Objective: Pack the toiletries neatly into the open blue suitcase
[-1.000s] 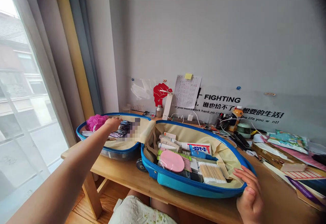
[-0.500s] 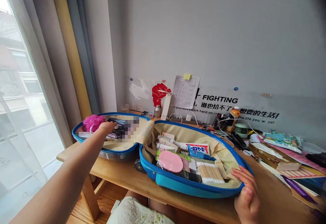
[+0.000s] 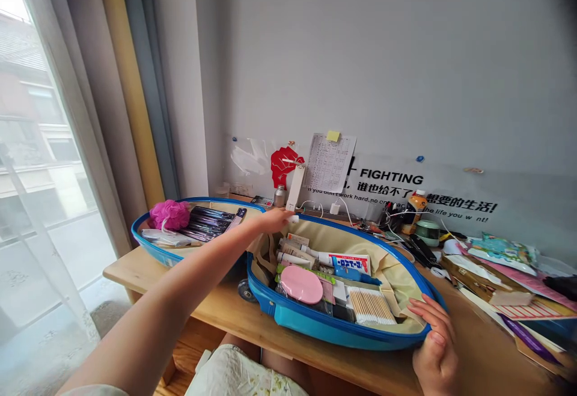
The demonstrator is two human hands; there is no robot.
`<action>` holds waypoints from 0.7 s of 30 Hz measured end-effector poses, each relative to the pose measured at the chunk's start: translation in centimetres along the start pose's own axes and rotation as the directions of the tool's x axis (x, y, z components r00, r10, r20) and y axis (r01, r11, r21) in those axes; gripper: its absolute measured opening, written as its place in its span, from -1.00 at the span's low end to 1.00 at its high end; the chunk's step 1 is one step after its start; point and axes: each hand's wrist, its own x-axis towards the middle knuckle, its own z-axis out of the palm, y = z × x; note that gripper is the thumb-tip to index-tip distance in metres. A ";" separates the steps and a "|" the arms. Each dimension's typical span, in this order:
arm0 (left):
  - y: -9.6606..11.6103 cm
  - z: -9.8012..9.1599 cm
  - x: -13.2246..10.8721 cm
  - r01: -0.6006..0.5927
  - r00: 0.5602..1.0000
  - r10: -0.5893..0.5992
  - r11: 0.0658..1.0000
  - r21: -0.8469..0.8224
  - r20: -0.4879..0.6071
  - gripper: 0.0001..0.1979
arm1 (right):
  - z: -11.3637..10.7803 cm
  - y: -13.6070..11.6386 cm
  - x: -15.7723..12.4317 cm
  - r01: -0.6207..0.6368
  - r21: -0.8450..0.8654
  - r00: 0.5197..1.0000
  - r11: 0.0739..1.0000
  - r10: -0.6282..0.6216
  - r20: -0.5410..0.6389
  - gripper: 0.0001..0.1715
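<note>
Across the open suitcase [image 3: 342, 334], the left arm [image 3: 174, 300] has swung rightward; the right hand [image 3: 436, 342] clamps the right half's right edge, fingers together; above its back-left edge, the left hand [image 3: 274, 220] pinches a small white item [image 3: 293, 219], which a loose hold could drop behind

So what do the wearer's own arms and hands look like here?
The left hand is bare, with no glove; the left forearm is uncovered down to a pale sleeve edge. The right hand is ungloved too, with no ring visible; its sleeve, if any, is out of view.
</note>
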 end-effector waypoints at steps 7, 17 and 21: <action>1.9 3.4 1.4 -0.044 0.995 0.050 0.996 -0.073 0.082 -0.54 | 0.0 -0.2 0.1 -0.032 0.022 0.999 0.999 0.033 -0.015 -0.47; 2.2 3.9 1.1 -0.066 0.985 0.081 0.993 -0.102 0.153 -0.51 | 0.1 0.2 -0.2 -0.059 0.034 0.998 0.998 0.060 -0.012 -0.45; 2.0 4.0 1.3 -0.078 0.986 0.091 0.992 -0.098 0.138 -0.51 | 0.1 0.2 -0.1 -0.039 0.030 0.999 0.999 0.039 -0.015 -0.47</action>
